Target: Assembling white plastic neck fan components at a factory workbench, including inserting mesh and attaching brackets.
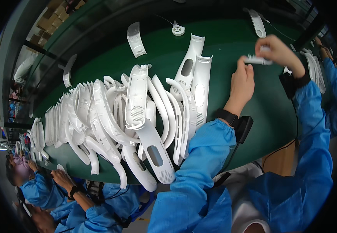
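The left hand pinches a small white part; the right hand curls close above, grip unclear. A slipping pinch could drop it onto the worktop.

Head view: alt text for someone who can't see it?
A person's left hand holds a small white part over a green table, the right hand close by. Curved white shells are heaped to the left; co-workers in blue show lower left.
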Motion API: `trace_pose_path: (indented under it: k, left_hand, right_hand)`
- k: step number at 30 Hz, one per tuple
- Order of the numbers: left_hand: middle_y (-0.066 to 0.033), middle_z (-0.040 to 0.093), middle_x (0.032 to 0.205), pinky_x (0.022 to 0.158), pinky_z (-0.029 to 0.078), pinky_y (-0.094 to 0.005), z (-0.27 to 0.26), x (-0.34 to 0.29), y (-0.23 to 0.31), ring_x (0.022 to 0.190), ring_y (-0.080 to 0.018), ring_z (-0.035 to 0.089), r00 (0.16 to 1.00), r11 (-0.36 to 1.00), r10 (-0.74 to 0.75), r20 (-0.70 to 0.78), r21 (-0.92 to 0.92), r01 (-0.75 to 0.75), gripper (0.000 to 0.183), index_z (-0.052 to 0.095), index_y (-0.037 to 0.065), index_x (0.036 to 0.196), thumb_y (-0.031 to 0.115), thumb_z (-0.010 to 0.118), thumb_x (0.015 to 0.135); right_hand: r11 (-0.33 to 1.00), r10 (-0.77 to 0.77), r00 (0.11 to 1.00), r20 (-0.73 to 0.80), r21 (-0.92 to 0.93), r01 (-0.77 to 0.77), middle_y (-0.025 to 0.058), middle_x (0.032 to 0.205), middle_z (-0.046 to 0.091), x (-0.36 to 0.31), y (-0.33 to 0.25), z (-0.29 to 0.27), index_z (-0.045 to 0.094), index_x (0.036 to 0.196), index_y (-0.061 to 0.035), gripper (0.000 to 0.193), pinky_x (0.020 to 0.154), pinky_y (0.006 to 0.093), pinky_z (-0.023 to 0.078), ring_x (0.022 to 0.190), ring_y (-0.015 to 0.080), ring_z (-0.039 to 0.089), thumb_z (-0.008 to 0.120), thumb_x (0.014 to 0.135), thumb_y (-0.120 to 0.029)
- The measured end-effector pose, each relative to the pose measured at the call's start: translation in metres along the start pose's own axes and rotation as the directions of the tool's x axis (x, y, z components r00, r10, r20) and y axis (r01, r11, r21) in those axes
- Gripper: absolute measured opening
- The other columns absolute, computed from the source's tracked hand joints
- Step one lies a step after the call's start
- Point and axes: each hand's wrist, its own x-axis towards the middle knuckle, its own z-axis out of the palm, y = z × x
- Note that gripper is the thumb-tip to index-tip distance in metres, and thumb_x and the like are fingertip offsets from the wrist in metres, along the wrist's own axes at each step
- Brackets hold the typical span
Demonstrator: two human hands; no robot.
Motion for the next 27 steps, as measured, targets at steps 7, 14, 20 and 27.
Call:
trace_pose_path:
  k: [7,14,20,27]
  left_hand:
    - [-0.0120,0.063,0.086,0.072,0.050,-0.0374,0.000,0.009,-0.030,0.072,-0.0269,0.062,0.972,0.976,0.217,-0.091,0.053,-0.212,0.038,0.048,-0.005,0.124,0.013,0.049,0.090]
    - [-0.0242,0.062,0.107,0.090,0.046,-0.0471,0.005,0.007,-0.041,0.096,-0.0432,0.058,0.763,0.719,0.646,-0.035,0.365,-0.592,0.035,0.059,-0.004,0.109,0.005,0.058,0.075]
    - [-0.0266,0.060,0.107,0.089,0.046,-0.0485,0.015,-0.005,-0.037,0.098,-0.0437,0.057,0.820,0.785,0.572,-0.040,0.316,-0.532,0.037,0.057,-0.005,0.111,0.004,0.055,0.075]
    - [-0.0232,0.063,0.089,0.075,0.050,-0.0433,0.012,0.009,-0.016,0.082,-0.0450,0.059,0.966,0.970,0.224,-0.129,-0.063,-0.233,0.022,0.057,-0.005,0.101,-0.002,0.050,0.080]
  right_hand:
    - [0.884,0.121,0.982,-0.147,0.465,-0.039,0.0021,0.083,0.063,0.153,-0.097,0.028,0.052,0.129,-0.0106,0.049,0.052,0.0215,0.042,0.066,0.0047,0.053,0.068,0.084,-0.022]
    - [0.383,0.263,0.922,0.283,0.846,-0.369,0.0034,0.059,0.054,0.271,-0.153,0.109,0.066,0.085,0.0029,0.016,0.036,0.0181,0.029,0.043,0.0063,0.043,0.068,0.084,-0.013]
    - [0.362,0.275,0.919,0.282,0.855,-0.371,0.0032,0.060,0.048,0.272,-0.132,0.111,0.059,0.076,-0.0025,0.012,0.037,0.0221,0.023,0.042,0.0075,0.037,0.065,0.083,-0.009]
    - [0.171,0.125,0.990,0.059,0.982,-0.080,-0.0058,0.063,0.049,0.145,-0.104,0.022,0.058,0.089,-0.0071,0.012,0.037,0.0179,0.021,0.040,0.0007,0.031,0.059,0.092,-0.019]
